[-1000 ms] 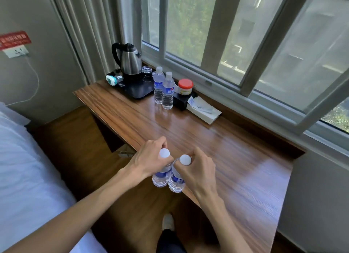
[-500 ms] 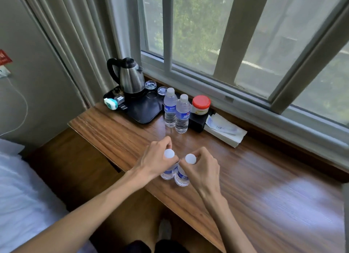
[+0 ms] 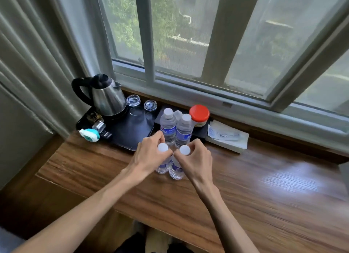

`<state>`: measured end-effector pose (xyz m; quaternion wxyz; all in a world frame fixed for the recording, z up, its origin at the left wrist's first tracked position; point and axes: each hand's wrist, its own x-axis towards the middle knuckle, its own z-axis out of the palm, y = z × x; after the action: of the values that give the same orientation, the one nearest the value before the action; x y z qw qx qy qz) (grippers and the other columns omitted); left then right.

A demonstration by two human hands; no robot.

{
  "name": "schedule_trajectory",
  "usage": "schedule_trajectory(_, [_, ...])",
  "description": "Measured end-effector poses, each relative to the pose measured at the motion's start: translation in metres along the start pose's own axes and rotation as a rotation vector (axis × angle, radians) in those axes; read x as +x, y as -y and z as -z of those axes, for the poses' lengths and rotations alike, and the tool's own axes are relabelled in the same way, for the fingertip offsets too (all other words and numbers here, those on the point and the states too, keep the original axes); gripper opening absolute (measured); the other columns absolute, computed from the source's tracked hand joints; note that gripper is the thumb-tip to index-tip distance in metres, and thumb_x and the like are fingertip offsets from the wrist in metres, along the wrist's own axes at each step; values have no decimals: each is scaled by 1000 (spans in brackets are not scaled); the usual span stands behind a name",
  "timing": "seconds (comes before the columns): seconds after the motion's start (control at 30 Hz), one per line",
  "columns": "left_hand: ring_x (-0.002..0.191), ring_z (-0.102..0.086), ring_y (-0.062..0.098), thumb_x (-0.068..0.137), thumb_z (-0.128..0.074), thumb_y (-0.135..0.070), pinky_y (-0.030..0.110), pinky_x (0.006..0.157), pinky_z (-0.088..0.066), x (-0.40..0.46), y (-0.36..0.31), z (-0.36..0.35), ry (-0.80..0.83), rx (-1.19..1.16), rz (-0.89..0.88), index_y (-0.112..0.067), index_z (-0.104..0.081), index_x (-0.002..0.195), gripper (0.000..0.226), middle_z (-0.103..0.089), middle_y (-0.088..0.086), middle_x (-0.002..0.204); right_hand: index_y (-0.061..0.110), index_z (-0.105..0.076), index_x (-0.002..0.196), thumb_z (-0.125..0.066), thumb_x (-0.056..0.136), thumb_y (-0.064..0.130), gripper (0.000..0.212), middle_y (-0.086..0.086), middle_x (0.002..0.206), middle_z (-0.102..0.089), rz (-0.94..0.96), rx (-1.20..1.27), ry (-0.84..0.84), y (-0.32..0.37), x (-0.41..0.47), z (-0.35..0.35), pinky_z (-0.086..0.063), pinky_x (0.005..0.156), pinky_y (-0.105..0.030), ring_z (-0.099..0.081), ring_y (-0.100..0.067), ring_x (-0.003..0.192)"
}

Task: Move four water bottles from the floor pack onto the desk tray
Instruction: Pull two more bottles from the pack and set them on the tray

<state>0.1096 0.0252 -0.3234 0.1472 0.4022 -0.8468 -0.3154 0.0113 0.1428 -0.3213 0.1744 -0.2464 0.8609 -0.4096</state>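
My left hand (image 3: 149, 154) grips the neck of a clear water bottle (image 3: 162, 166) with a white cap and blue label. My right hand (image 3: 196, 158) holds a second such bottle (image 3: 176, 172) the same way. Both bottles stand side by side above the wooden desk (image 3: 245, 192), just in front of two more water bottles (image 3: 169, 128) that stand upright between the black tray (image 3: 132, 137) and a smaller black tray (image 3: 200, 133). I cannot tell whether the held bottles touch the desk. The floor pack is out of view.
A steel kettle (image 3: 107, 99) and upturned glasses (image 3: 133, 100) sit on the black tray, with a teal-and-white object (image 3: 89, 134) at its left edge. A red-lidded jar (image 3: 199, 115) and a tissue pack (image 3: 226, 137) lie by the window sill. A curtain hangs at left.
Both hands have carried their bottles forward over the desk, from its near edge to just in front of the two standing bottles. The view has moved closer to the window.
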Motion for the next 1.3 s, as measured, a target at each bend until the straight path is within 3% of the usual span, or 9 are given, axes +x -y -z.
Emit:
schedule_trajectory(0.17, [68,-56,33,70,-72,-32,38,59,-46,37,14,11,57,-17,-61,-16,-50,77,28,-58,1,63,22,-54,76,-58,57,59,42,7,74,-66,-70,31,-79,21,19,-23,-40,63,-29,-60,-18,73])
schedule_trajectory(0.33, [69,-59,31,72,-72,-35,42,62,-50,57,17,15,105,-44,-109,-15,-51,79,30,-61,1,67,20,-55,80,-69,68,42,28,5,77,-66,-122,-18,-149,25,33,-35,-37,63,-28,-60,-20,74])
schedule_trajectory(0.57, [69,-59,31,72,-68,-32,41,62,-48,69,12,12,142,-39,-143,-15,-49,78,26,-61,2,67,19,-54,80,-68,71,40,26,5,76,-66,-152,-55,-185,24,44,-36,-36,63,-30,-61,-23,75])
schedule_trajectory(0.9, [67,-54,30,73,-70,-26,35,57,-38,71,7,9,98,-48,-122,-15,-43,74,29,-59,1,67,18,-52,84,-66,76,37,25,5,76,-65,-115,-75,-148,22,48,-34,-37,63,-32,-59,-23,74])
schedule_trajectory(1.03, [70,-57,31,73,-71,-28,39,60,-43,72,12,10,79,-46,-103,-15,-44,75,29,-61,2,70,17,-51,84,-66,77,35,24,3,76,-66,-111,-65,-137,22,49,-39,-40,65,-33,-60,-26,76])
schedule_trajectory(1.2, [70,-58,30,71,-73,-27,34,54,-36,77,15,12,61,-70,-84,-11,-49,78,29,-62,1,69,19,-50,84,-66,75,38,27,3,77,-66,-120,-44,-138,24,49,-43,-36,64,-31,-58,-24,75])
schedule_trajectory(1.3, [70,-61,26,71,-75,-29,34,57,-42,77,17,11,50,-81,-89,-13,-51,78,30,-64,-1,69,20,-51,84,-68,72,45,32,4,77,-66,-110,-58,-152,23,49,-42,-37,63,-31,-60,-23,76])
